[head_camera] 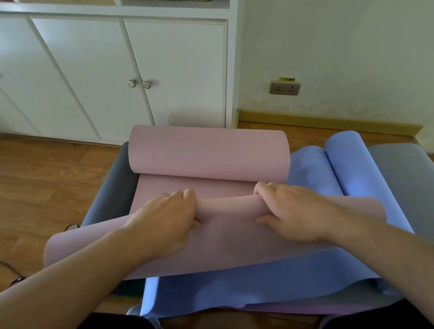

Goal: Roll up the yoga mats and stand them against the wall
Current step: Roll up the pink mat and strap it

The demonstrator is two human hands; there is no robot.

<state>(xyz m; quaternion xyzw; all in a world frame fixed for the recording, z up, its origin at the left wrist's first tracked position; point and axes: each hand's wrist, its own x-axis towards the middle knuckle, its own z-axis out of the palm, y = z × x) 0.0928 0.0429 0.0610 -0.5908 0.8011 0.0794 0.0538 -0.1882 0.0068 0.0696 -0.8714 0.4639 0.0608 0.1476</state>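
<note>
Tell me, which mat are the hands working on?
The pink mat, top of the pile: both hands pinch a fold in it. The blue mat and grey mat lie underneath, untouched.

The scene was viewed from one head-worn wide-angle camera, aimed forward and down, close over the pink mat (218, 234) toward the wall (343, 28).

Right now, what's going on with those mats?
A person is working on the pink mat, which lies on top of a blue mat and a grey mat on the wooden floor. The left hand and right hand both grip a raised fold across the pink mat's middle, fingers curled over it. Its far end curls up loosely near the white cabinet. No mat is rolled tight or standing against the wall yet.
</note>
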